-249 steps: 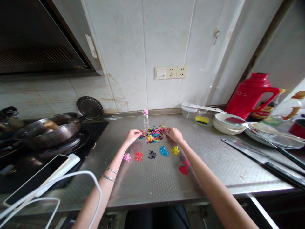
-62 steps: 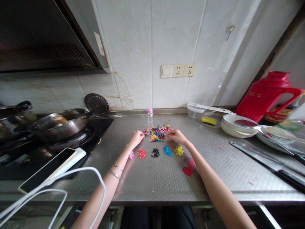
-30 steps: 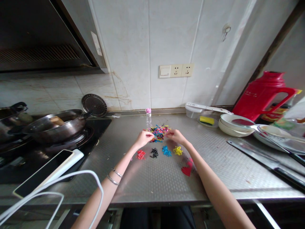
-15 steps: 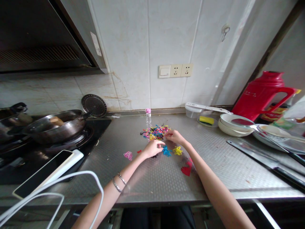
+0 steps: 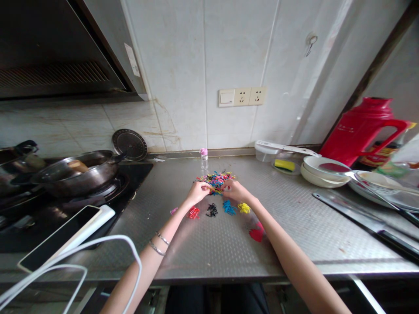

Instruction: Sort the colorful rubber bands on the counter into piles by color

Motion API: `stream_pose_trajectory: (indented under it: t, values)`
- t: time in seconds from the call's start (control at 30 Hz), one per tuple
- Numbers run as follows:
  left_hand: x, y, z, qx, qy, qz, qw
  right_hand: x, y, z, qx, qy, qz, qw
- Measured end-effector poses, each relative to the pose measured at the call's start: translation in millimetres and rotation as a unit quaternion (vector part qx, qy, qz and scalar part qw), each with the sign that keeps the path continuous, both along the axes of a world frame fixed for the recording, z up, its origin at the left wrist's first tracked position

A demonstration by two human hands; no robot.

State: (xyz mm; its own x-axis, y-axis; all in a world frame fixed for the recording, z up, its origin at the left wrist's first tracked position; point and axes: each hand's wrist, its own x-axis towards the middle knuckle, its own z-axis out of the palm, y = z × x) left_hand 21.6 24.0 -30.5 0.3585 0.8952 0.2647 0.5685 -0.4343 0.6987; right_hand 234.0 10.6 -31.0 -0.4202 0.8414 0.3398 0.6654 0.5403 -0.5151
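Observation:
A mixed heap of small coloured rubber bands (image 5: 216, 178) lies on the steel counter. My left hand (image 5: 198, 192) is at its near left side, thumb and fingers closed in a pinch on bands. From the right, my right hand (image 5: 236, 191) reaches into the near edge of the heap, its fingers also pinched on bands. Nearer to me sit small sorted piles: red bands (image 5: 194, 212), black bands (image 5: 212, 209), blue bands (image 5: 228, 207) and yellow bands (image 5: 244, 207). My left forearm partly covers the pink pile (image 5: 173, 211).
Behind the heap stands a small clear bottle with a pink cap (image 5: 203, 157). A red heart-shaped piece (image 5: 256, 233) lies by my right forearm. Pans (image 5: 81, 170), a phone (image 5: 60, 237) and white cables are left; bowls (image 5: 322, 174), a knife (image 5: 347, 212) and a red thermos (image 5: 360, 128) right.
My left hand has moved up and left from above the black pile to the heap, uncovering the black and red piles. My right hand has shifted slightly towards me, staying at the heap.

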Motion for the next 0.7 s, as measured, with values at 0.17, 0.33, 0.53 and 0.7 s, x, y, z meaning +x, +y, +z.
stream_pose_trajectory:
  t: [0.17, 0.33, 0.53, 0.7]
  values:
    - [-4.3, 2.5, -2.1, -0.007, 0.007, 0.019, 1.0, -4.8, -4.2, 2.4, -0.01, -0.036, 0.001, 0.999]
    - [-1.7, -2.4, 0.8, -0.017, 0.027, 0.007, 0.999, -10.1, -5.4, -2.5, -0.01, -0.054, 0.006, 0.998]
    - [-0.1, -3.8, 0.0, -0.014, 0.032, -0.007, 0.999, -8.7, -4.9, -1.1, -0.03, -0.013, -0.01, 0.999]
    - [0.2, -3.1, -3.3, -0.009, 0.035, -0.013, 0.999, -5.0, -4.7, 6.3, -0.056, 0.036, -0.016, 0.998]
